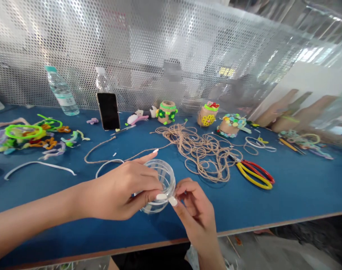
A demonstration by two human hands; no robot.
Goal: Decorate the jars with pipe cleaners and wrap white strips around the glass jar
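Observation:
A clear round jar (166,172) stands on the blue table near its front edge, with pale strips showing around its side. My left hand (131,187) grips the jar's rim from the left, thumb on the near side and some fingers over the opening, the index finger stretched out. At the right of the rim, my right hand (195,210) has its thumb and fingertips close together in a pinch. Whatever lies between those fingertips is too small to make out. A white strip (110,161) curves out behind my left hand.
Loose twine (199,150) lies tangled behind the jar, beside red-and-yellow pliers (255,174). Decorated jars (167,111), a phone (109,111) and a water bottle (63,92) stand along the back. Colourful pipe cleaners (27,137) pile up at left; another white strip (39,164) lies nearer.

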